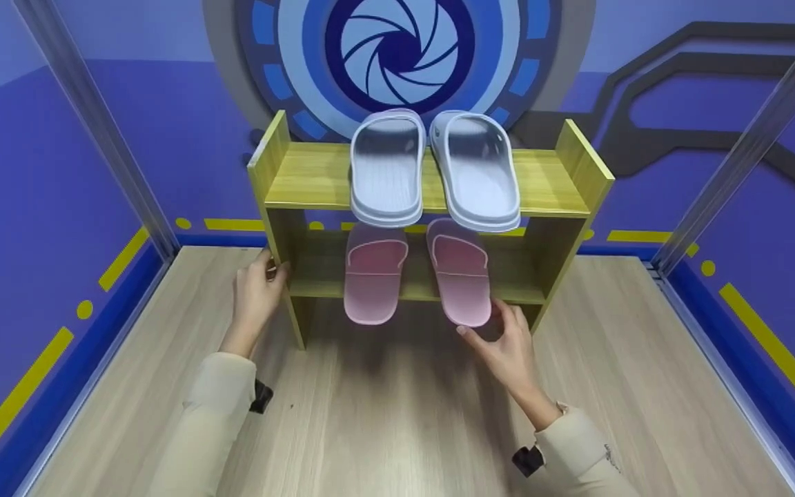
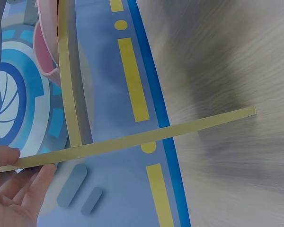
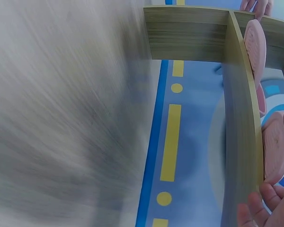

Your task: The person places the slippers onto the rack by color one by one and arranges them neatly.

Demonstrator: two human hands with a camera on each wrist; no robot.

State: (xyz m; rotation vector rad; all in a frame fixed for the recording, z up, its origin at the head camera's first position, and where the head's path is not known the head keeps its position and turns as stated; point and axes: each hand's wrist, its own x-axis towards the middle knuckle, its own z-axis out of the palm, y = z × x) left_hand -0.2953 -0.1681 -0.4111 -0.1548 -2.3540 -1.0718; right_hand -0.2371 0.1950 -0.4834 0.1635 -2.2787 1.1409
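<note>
A two-tier wooden shoe rack (image 1: 318,176) stands ahead of me. My left hand (image 1: 254,297) grips the front edge of its left side panel (image 2: 118,144), with the thumb on one face and the fingers on the other. At the heel of the right pink slipper (image 1: 465,300), my right hand (image 1: 511,348) holds the sole between thumb and fingers. Its fingertips (image 3: 255,203) lie by the lower shelf's edge. Beside it, the left pink slipper (image 1: 372,300) rests on the same shelf, heel jutting over the front.
On the top shelf sit a left grey-blue clog (image 1: 387,183) and a right one (image 1: 484,183), heels overhanging the front. The rack stands on a wood-grain tabletop (image 1: 384,421). Behind it rises a blue patterned wall (image 1: 149,138), with metal posts (image 1: 104,131) at the corners.
</note>
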